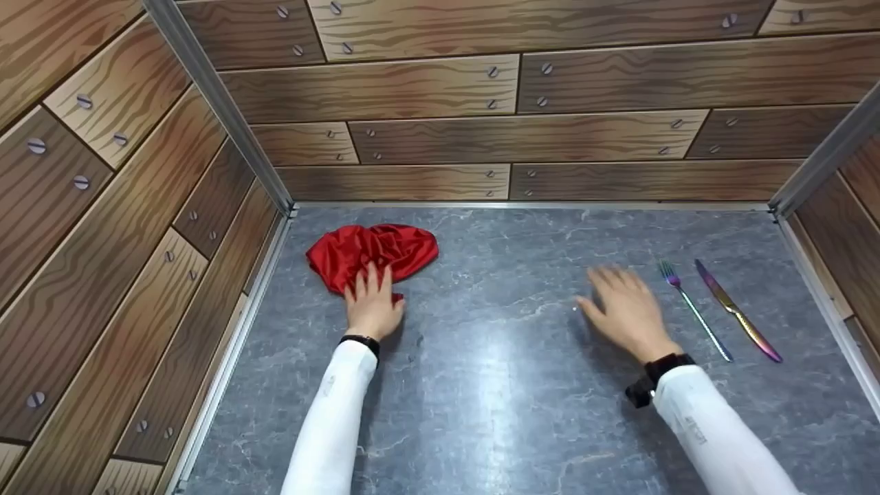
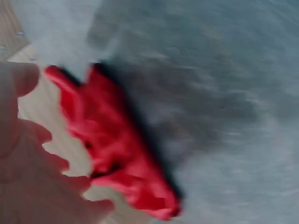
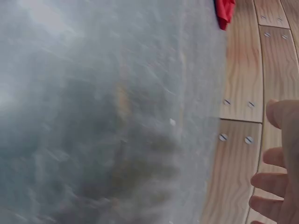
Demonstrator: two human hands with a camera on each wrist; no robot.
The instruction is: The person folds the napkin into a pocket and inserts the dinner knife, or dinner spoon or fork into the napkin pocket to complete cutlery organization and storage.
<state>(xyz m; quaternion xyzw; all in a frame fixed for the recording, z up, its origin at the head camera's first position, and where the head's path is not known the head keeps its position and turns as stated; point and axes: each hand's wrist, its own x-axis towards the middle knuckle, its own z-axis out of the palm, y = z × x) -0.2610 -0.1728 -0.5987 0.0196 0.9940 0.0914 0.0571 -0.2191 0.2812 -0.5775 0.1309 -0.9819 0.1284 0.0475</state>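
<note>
A crumpled, shiny red cloth (image 1: 385,251) lies at the back left of the grey surface. My left hand (image 1: 375,309) reaches over its near edge with the fingers spread and fairly straight. In the left wrist view those fingers overlap the red cloth (image 2: 117,144); whether they touch it I cannot tell. To the right, my right hand (image 1: 625,309) hovers over the surface, fingers extended, holding nothing. Just beyond it lie a fork (image 1: 694,311) and a knife (image 1: 739,313), both rainbow-coloured metal. The right wrist view catches only a corner of the red cloth (image 3: 225,13).
Wood-patterned panels form a back wall (image 1: 440,141), a left wall (image 1: 130,261) and a right wall (image 1: 849,206) around the grey marbled surface (image 1: 481,385). Metal strips run along their edges. Black bands sit on both wrists over white sleeves.
</note>
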